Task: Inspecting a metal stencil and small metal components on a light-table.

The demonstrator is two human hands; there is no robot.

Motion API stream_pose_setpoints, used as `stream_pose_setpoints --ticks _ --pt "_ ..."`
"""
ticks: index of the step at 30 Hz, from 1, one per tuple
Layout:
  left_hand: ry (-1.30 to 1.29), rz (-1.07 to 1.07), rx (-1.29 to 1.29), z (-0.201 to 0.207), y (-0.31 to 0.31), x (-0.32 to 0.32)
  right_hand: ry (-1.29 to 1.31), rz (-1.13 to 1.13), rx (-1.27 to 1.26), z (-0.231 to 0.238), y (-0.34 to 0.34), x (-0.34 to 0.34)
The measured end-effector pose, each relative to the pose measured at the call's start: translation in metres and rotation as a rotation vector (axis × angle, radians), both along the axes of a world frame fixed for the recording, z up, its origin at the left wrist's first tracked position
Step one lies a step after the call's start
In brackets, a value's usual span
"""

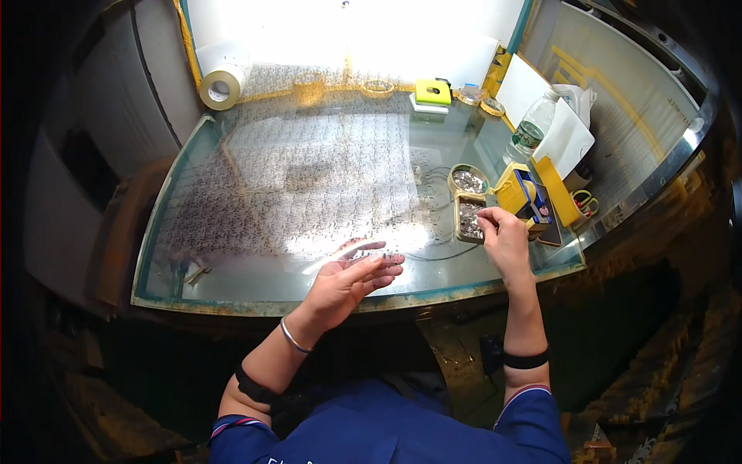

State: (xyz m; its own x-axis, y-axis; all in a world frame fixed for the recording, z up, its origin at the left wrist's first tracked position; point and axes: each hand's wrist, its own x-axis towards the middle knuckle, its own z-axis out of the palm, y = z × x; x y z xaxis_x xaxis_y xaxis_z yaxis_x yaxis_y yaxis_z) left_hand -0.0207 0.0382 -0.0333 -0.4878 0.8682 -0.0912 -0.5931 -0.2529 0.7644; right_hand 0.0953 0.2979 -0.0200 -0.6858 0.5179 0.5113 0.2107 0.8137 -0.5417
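Over the front of the glass tabletop, my left hand holds a clear plastic piece between thumb and fingers. Small dark and whitish marks or bits show along it; what they are is too small to tell. My right hand is at the right edge of a rectangular tray filled with small silvery pieces. Its thumb and fingertips are pinched together above the pieces, and anything between them is too small to make out. Just beyond stands a round dish of similar small bits.
A yellow and blue tape dispenser, a plastic bottle and scissors stand at the right. Along the back are a large tape roll and a green hole punch. Densely marked sheeting covers much of the tabletop.
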Motion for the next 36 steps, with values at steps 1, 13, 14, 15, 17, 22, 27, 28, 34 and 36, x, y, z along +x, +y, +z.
stream_pose_setpoints --ticks 1,13,14,15,17,22,27,28,34,36 --pt "-0.004 -0.004 0.001 0.0 0.0 0.0 0.026 0.013 -0.019 0.002 -0.002 -0.001" --pt "-0.001 -0.018 0.014 -0.001 -0.001 -0.001 0.032 0.603 -0.068 0.024 -0.086 -0.013" --pt "-0.009 -0.015 0.015 -0.003 0.0 -0.001 0.013 0.602 -0.037 0.022 -0.088 -0.014" --pt "-0.017 -0.012 0.016 -0.003 0.001 -0.001 -0.005 0.601 -0.006 0.021 -0.09 -0.013" --pt "-0.013 -0.009 0.013 -0.001 0.0 0.0 -0.011 0.57 0.03 0.021 -0.092 -0.012" --pt "-0.009 -0.017 0.008 -0.001 -0.001 -0.001 0.007 0.524 0.046 0.024 -0.091 -0.006" --pt "-0.021 -0.023 0.004 -0.001 -0.003 0.0 0.023 0.508 0.077 0.021 -0.09 0.001" --pt "-0.023 -0.024 0.002 -0.002 -0.003 -0.001 0.019 0.514 0.093 0.022 -0.091 0.001" --pt "-0.023 -0.034 0.002 -0.005 -0.001 -0.002 0.039 0.509 0.183 0.015 -0.095 0.002" --pt "-0.01 -0.034 0.007 -0.002 -0.001 -0.001 0.064 0.506 0.179 0.013 -0.094 0.003"
